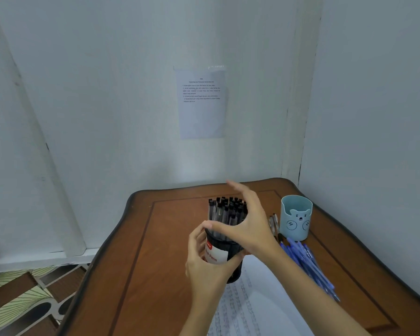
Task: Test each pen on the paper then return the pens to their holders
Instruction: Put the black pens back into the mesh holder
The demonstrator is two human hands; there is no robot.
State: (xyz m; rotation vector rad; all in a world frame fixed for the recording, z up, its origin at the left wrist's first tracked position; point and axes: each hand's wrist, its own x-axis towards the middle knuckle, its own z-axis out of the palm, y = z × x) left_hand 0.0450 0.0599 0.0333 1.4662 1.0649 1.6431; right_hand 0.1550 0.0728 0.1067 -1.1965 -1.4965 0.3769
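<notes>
The paper (264, 299) lies nearest; its scribbles are too blurred to read. The left hand (204, 265) curls its fingers round the black holder (233, 248), which is packed with black pens (228, 209). Whether the base rests on the paper cannot be determined. The right hand (247, 226) spreads its fingers above the pens and grips none. Risk: tilting the holder spills them. Blue pens (308, 263) lie loose beside the bear cup (297, 220).

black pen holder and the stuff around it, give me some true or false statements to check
1. The left hand grips the black holder. True.
2. The black holder is empty. False: it is full of black pens.
3. The blue pens stand in the bear cup. False: they lie on the table beside it.
4. The right hand is open beside the black pens. True.
</notes>
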